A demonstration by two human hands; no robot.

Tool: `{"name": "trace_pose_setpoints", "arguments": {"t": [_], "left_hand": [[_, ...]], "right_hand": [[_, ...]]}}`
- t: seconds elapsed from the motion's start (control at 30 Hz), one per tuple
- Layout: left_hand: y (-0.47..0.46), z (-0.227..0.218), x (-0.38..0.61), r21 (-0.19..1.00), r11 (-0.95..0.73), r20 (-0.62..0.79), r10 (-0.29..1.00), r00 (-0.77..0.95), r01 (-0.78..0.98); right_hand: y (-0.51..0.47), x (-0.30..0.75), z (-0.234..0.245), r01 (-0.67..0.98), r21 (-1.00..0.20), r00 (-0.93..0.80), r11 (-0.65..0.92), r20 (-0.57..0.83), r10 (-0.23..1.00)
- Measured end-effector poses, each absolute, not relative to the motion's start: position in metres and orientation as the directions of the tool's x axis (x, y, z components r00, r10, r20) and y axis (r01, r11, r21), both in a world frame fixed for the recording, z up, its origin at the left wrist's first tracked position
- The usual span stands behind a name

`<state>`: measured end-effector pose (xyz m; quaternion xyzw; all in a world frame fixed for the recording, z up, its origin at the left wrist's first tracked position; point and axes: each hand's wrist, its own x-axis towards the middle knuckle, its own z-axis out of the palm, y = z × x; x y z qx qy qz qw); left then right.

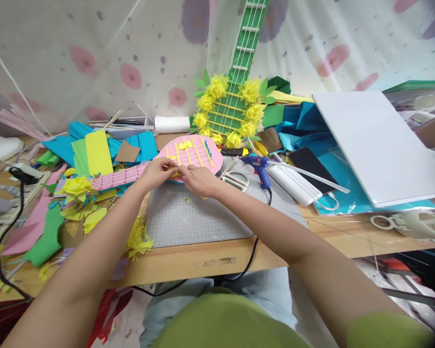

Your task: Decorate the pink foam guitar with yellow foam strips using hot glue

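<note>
A pink paper guitar [199, 153] lies on the grey cutting mat, its neck [119, 177] pointing left with a yellow paper flower [77, 186] at the end. Yellow bars, pink strings, small blue pieces and a yellow shape decorate its body. My left hand [158, 172] and my right hand [198, 180] meet at the body's near edge, fingertips pinched together. Some yellow shows under the fingers, but whatever they hold is mostly hidden. A blue hot glue gun [259, 169] and white-handled scissors [236, 180] rest to the right of my right hand.
A green paper guitar [235, 104] ringed with yellow flowers leans upright behind. Coloured paper scraps [43, 227] pile up at left. On the right are a black phone [313, 166], a white board [380, 150] and a tape dispenser [416, 224]. The glue gun's cord [254, 251] hangs over the table edge.
</note>
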<state>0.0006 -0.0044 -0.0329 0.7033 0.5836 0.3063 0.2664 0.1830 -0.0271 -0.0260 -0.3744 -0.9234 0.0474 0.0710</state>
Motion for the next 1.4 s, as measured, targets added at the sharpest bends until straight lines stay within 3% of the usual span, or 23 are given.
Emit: {"name": "trace_pose_setpoints", "arguments": {"t": [0.6,0.9,1.1,1.2,1.4], "left_hand": [[-0.01,-0.024,0.003,0.74,-0.151,0.073,0.987,0.144,0.655],[-0.009,-0.025,-0.006,0.747,-0.229,0.193,0.973,0.125,0.624],[-0.022,-0.027,-0.004,0.538,-0.403,0.306,0.912,0.273,0.741],[-0.024,-0.036,0.002,0.407,-0.444,0.391,0.874,0.287,0.798],[-0.018,-0.043,0.01,0.308,-0.423,0.423,0.863,0.275,0.852]], "right_hand": [[-0.005,0.187,-0.023,0.642,-0.174,-0.732,0.746,0.15,0.665],[0.001,0.19,-0.019,0.624,-0.463,-0.619,0.63,0.198,0.76],[-0.004,0.211,-0.032,0.585,-0.624,-0.46,0.518,0.27,0.846],[-0.011,0.224,-0.039,0.598,-0.632,-0.41,0.494,0.289,0.865],[-0.017,0.244,-0.052,0.631,-0.634,-0.325,0.447,0.308,0.894]]}}
